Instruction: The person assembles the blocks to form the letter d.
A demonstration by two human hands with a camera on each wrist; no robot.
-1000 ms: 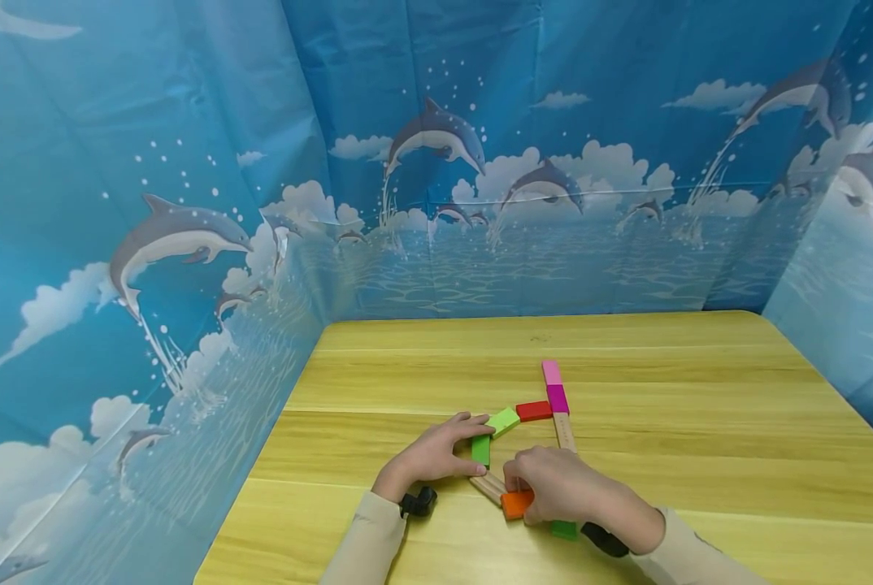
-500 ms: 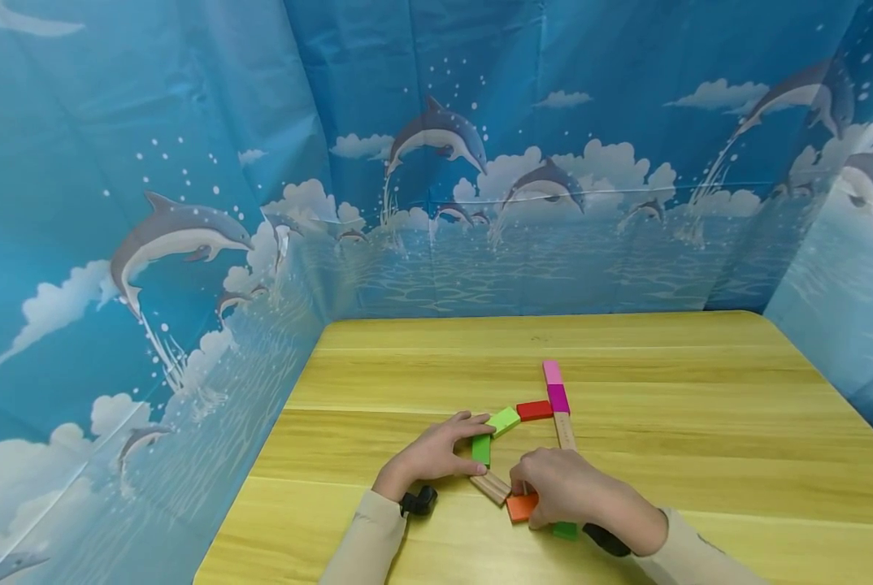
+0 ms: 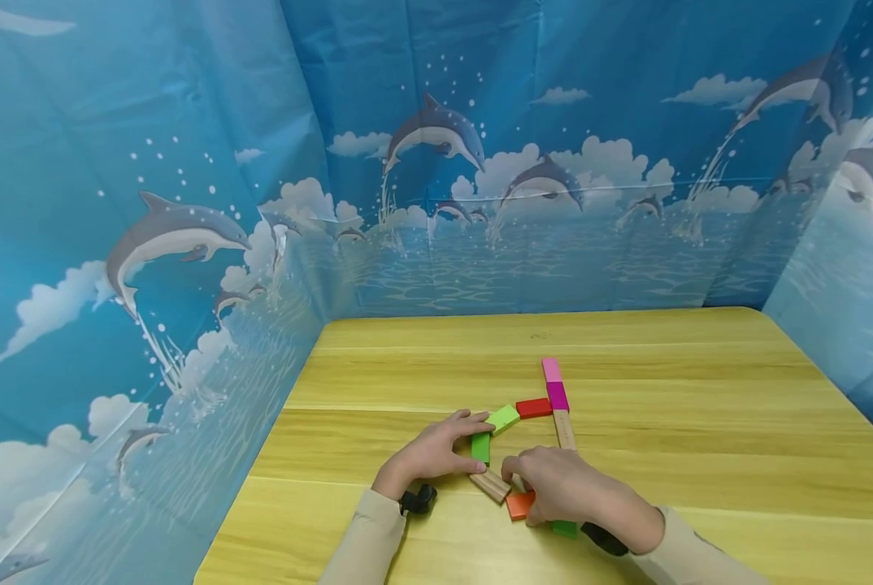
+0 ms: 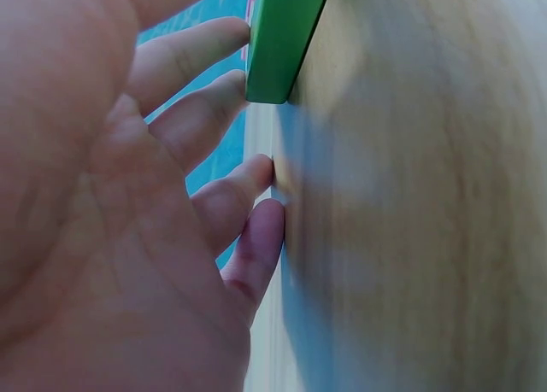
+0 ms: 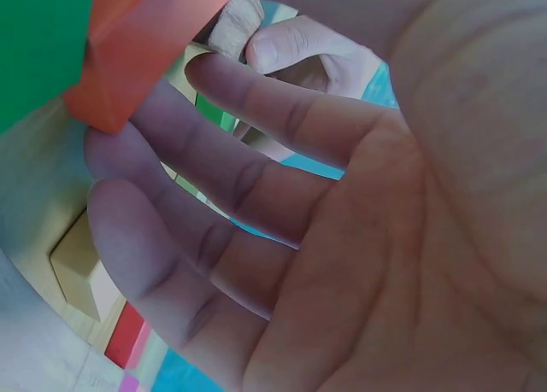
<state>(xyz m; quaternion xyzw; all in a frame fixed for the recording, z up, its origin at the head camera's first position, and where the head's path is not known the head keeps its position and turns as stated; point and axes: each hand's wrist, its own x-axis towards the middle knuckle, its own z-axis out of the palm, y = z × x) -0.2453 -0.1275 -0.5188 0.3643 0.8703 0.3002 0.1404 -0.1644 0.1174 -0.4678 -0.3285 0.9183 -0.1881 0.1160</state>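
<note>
My right hand holds the orange block between thumb and fingers. That block lies flat beside the near end of a grooved, plain wooden block. A dark green block peeks out under the right hand; most of it is hidden. My left hand rests on the table with fingers spread at the left of the row. Its fingertips touch the green block and reach the lime block, while the thumb lies by the green block's near end. The left wrist view shows fingertips against the green block.
A red block continues the row from the lime one. Beyond it run a pale wooden block, a magenta block and a pink block. The wooden table ends at a dolphin-printed curtain.
The orange block has shifted slightly right along with my right hand, uncovering more of the grooved wooden block. The right index finger has since moved a little left. My left hand stays put.
</note>
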